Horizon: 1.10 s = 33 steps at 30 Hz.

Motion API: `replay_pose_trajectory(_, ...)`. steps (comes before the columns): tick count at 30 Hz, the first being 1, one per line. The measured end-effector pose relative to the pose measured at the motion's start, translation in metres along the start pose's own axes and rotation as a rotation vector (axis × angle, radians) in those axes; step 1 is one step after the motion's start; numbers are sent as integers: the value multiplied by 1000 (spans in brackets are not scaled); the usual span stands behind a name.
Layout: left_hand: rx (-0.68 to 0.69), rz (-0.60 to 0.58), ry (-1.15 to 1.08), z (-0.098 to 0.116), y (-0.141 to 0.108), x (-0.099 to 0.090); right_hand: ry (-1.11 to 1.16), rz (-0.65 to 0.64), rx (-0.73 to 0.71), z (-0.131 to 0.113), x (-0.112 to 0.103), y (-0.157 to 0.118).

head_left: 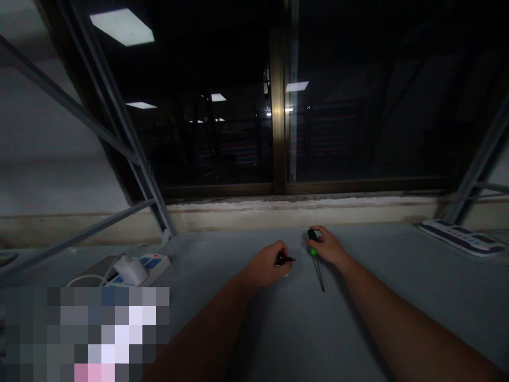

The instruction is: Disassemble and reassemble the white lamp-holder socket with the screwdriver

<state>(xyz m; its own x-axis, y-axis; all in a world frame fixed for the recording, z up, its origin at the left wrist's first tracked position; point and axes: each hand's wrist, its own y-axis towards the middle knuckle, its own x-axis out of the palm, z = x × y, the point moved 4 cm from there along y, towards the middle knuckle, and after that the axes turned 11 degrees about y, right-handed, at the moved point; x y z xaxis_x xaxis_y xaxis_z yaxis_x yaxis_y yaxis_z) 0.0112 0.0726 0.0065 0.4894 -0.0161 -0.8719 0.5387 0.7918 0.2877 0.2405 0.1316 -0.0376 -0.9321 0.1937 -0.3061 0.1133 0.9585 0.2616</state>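
My right hand (326, 246) is closed on the black and green handle of a screwdriver (313, 245), whose metal shaft points down and toward me over the grey table. To its left, my left hand (271, 263) is wrapped round a small dark object (283, 259) with a short thin tip pointing right; what it is cannot be made out. The two hands are apart, and the objects do not touch.
A power strip (159, 261) with a white plug (131, 270) lies on the table (207, 249) at the left. Another power strip (461, 238) is at the far right. Metal frame posts rise at both sides, before a dark window.
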Motion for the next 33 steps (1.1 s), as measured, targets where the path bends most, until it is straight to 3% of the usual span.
replay_pose_trajectory(14,-18,-75,-22,-1,0,0,-6,-9,40,-6,-2,-3)
replay_pose_trajectory(33,-28,-77,-95,2,-1,3,26,7,20,0,-2,3)
